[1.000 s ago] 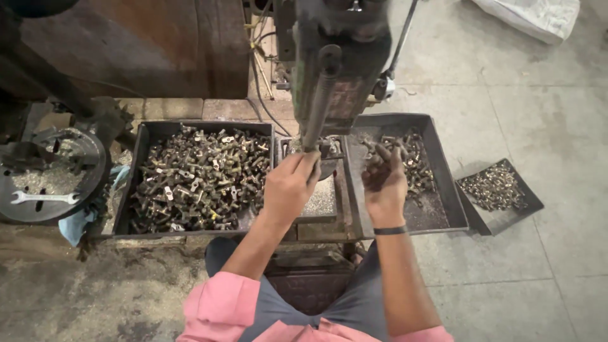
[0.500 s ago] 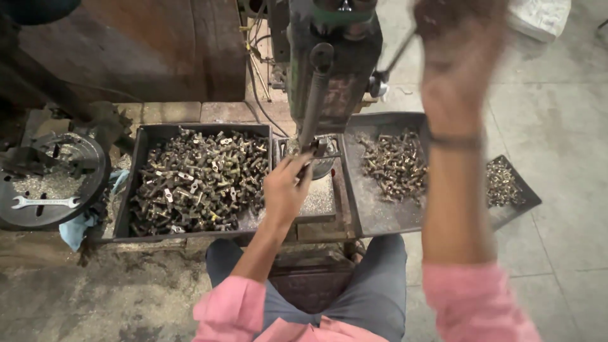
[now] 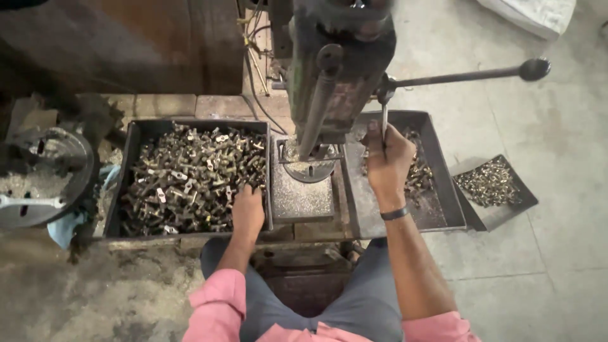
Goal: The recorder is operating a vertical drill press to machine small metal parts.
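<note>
My left hand (image 3: 248, 212) reaches into the near right corner of a dark metal tray (image 3: 130, 158) heaped with small metal parts (image 3: 190, 174). Its fingertips lie among the parts, so I cannot see whether it holds one. My right hand (image 3: 386, 158) is closed around a thin feed lever (image 3: 384, 117) of the drill press (image 3: 335, 63). A second lever arm with a black ball knob (image 3: 535, 68) sticks out to the right. The drill table (image 3: 303, 196) lies between my hands, with a round fixture (image 3: 310, 166) under the spindle.
A second tray (image 3: 443, 209) with some parts stands under my right hand. A small tray (image 3: 491, 183) of shiny pieces rests on the floor at the right. A round machine part (image 3: 38, 171) and a blue cloth (image 3: 66, 228) are at the left.
My left hand moved from the drill table down into the left tray. My right hand left the right tray, swung up past the camera and now grips the feed lever.
</note>
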